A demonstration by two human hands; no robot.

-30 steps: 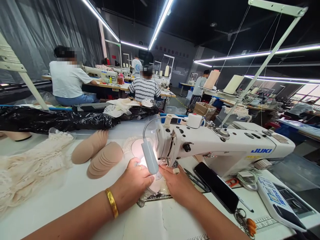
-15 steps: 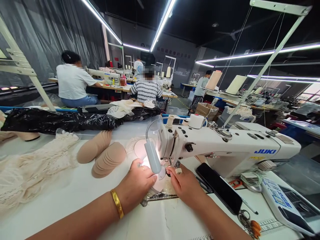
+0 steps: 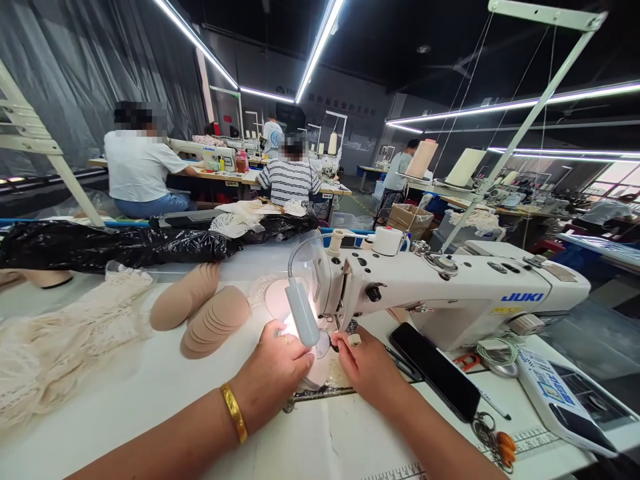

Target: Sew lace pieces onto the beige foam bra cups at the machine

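Under the needle area of a white sewing machine (image 3: 450, 287), a pale pink fabric piece (image 3: 316, 377) lies brightly lit. My left hand (image 3: 277, 360), with a gold bangle at its wrist, presses and grips this fabric from the left, thumb bent over it. On the other side my right hand (image 3: 370, 367) is closed in a pinch close to the presser foot; what its fingertips hold is too small to make out. A grey gooseneck lamp (image 3: 302, 313) hides part of the fabric and of my left fingertips. Behind them rests a pale round pad (image 3: 278, 298).
Two stacks of beige oval pads (image 3: 215, 323) and cream lace (image 3: 75, 333) lie to the left. A black phone (image 3: 434, 372), keys (image 3: 485, 427) and a control panel (image 3: 565, 400) are on the right. Black plastic (image 3: 115, 243) lines the back; co-workers (image 3: 145, 167) sit beyond.
The whole view has shifted slightly, so things appear a little further left. Both hands stay beside the needle area with nearly the same grip.
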